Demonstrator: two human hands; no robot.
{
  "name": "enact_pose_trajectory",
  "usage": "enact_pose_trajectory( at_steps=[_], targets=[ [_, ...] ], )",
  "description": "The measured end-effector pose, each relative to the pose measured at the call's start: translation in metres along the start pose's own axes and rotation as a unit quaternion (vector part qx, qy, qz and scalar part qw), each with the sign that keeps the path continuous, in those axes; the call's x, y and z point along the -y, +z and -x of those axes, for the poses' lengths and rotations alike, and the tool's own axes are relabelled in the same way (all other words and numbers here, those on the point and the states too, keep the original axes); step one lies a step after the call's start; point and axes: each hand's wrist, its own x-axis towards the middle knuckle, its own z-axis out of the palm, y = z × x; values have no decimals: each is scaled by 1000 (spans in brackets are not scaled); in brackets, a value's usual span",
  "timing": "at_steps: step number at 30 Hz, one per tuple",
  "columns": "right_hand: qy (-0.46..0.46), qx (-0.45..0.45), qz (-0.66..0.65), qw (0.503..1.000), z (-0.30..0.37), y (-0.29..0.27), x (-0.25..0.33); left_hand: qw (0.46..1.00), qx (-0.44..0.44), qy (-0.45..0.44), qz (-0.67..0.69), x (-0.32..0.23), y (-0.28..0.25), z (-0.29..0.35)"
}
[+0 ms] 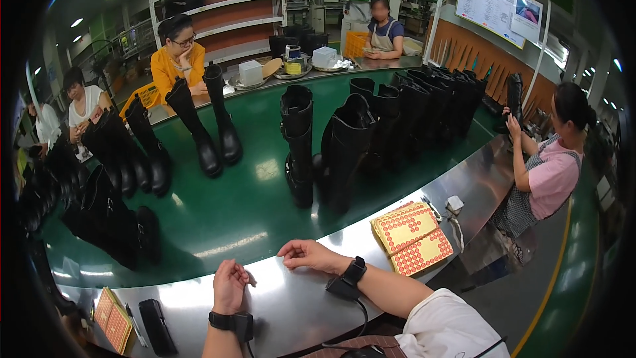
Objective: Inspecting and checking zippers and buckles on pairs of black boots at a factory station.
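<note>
My left hand (pixel 230 286) rests by the table's front edge, loosely curled, the thumb apart from the fingers, with nothing visible in it. My right hand (pixel 310 256) lies over the metal edge, its fingers loosely bent and a gap before the thumb; it appears to hold nothing. Each wrist wears a black band. Beyond my right hand, two tall black boots (pixel 299 146) stand upright on the green belt. At the left, another pair of black boots (pixel 109 222) leans over. To the right of my right forearm lies a stack of yellow sticker sheets (pixel 412 237) with red round stickers.
More black boots (pixel 424 103) stand in a row behind, and a pair (pixel 199 122) stands far left of centre. At lower left are a dark case (pixel 158 327), a pen (pixel 136 325) and another sticker stack (pixel 112 318). A co-worker (pixel 553 159) at right holds a boot; others sit across.
</note>
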Motion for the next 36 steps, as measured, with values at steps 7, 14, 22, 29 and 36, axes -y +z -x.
enact_pose_trajectory(
  at_steps=[7, 14, 22, 29, 36],
  targets=[
    [-18, 1, 29, 999, 0, 2, -5, 1000, -4, -7, 5, 4, -6, -3],
    [-10, 2, 37, 999, -1, -1, -6, 1000, 4, 2, -10, 2, 2, 0],
    [-18, 2, 46, 999, -1, 1, -7, 1000, -6, -1, -5, 3, 0, 0],
    [-5, 1, 39, 999, 0, 3, -4, 1000, -8, -2, -11, 2, 0, -1],
    [-7, 3, 42, 999, 1, 2, -2, 1000, -14, -3, -12, 3, 3, 0]
  ],
)
